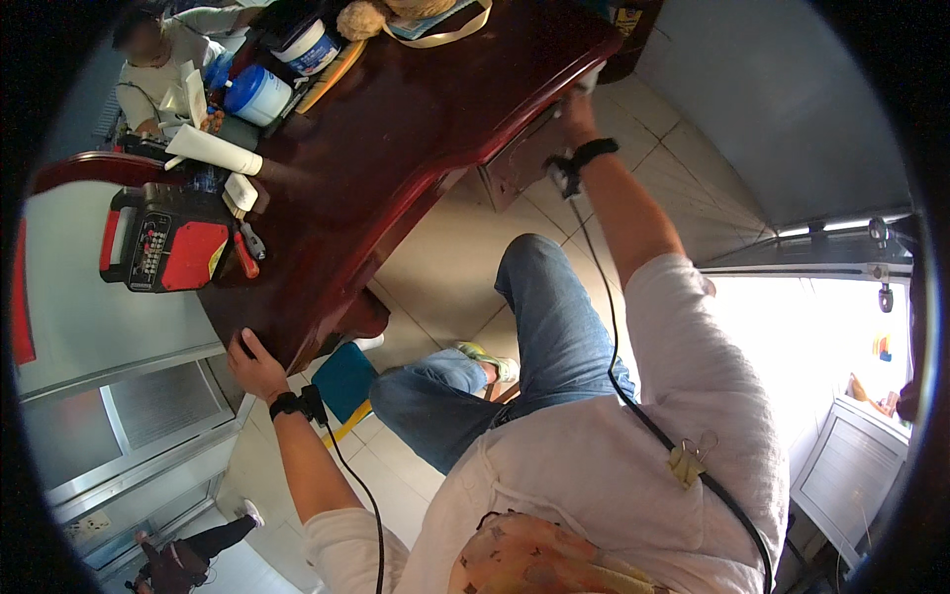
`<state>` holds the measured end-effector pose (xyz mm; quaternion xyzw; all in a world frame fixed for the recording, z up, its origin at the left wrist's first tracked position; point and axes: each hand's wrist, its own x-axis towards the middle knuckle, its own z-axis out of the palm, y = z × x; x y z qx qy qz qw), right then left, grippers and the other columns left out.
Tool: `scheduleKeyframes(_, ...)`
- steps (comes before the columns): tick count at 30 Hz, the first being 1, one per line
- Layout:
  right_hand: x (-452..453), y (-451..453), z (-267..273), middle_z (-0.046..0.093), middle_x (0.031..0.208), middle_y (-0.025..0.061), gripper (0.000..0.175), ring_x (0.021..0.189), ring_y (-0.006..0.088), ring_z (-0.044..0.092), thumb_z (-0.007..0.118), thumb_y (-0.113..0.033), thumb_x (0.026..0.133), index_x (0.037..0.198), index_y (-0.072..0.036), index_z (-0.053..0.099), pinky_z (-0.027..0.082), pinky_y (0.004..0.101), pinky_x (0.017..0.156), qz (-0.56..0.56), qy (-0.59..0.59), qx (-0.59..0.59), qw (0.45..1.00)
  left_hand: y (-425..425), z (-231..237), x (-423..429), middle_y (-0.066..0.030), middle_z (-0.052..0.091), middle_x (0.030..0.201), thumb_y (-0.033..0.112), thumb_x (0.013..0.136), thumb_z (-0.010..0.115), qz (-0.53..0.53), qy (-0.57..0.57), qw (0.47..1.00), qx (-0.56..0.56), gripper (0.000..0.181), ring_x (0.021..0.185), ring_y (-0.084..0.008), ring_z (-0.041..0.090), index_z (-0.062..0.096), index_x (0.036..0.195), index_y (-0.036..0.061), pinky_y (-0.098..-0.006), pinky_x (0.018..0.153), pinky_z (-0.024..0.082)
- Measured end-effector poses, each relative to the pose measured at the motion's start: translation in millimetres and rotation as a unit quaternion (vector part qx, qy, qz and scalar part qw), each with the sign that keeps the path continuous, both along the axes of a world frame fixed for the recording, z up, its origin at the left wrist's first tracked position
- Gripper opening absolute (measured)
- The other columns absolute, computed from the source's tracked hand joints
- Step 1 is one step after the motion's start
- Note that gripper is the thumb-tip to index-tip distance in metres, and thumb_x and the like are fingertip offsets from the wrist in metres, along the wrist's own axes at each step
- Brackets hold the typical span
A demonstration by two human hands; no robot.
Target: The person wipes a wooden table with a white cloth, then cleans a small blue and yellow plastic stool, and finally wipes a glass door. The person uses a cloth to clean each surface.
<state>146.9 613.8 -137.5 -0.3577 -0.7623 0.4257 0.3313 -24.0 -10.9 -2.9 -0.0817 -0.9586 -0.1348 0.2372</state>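
Note:
My left hand (256, 367) lies with its fingers spread at the near-left corner of a glossy dark red wooden desk (356, 178). A black strap with a small cabled device is on that wrist. My right hand (579, 111) is at the desk's far right edge, beside a thin panel (516, 163) below the desktop. Something white (591, 78) shows at its fingers, which are blurred and partly hidden. Near the left hand on the desk are a red-handled screwdriver (246, 256), a grey-handled tool (253, 241) and a black-and-red boxy device (167, 241).
A white tube (215, 148), a blue-lidded tub (258, 95), another tub (308, 48) and a comb (332, 76) crowd the desk's back. A person (159, 67) is beyond it; another person (185, 557) is at lower left. A blue stool seat (345, 382) stands below.

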Motion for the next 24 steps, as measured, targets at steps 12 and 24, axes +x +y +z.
scheduleKeyframes(12,-37,-253,-7,0.002,0.159,0.0254,0.071,0.144,0.0497,0.003,0.045,-0.023,0.097,0.154,-0.006,0.008,0.013,0.0541,0.116,-0.013,0.142,0.033,0.989,3,6,5,-0.0206,0.061,0.12,0.051,0.1,0.042,-0.007,0.008,1.0,-0.029,0.056,0.112,-0.0394,0.053,0.062,0.12,0.003,-0.0467,0.096,0.043)
scheduleKeyframes(24,-32,-41,-71,0.03,0.141,0.0248,0.059,0.128,0.0401,0.034,0.046,-0.027,0.098,0.146,-0.005,0.018,0.033,0.0457,0.103,-0.011,0.277,0.14,0.951,3,8,6,-0.0249,0.06,0.113,0.048,0.1,0.043,-0.049,0.019,0.998,-0.035,0.054,0.103,-0.0422,0.055,0.065,0.113,-0.0005,-0.0483,0.09,0.045)
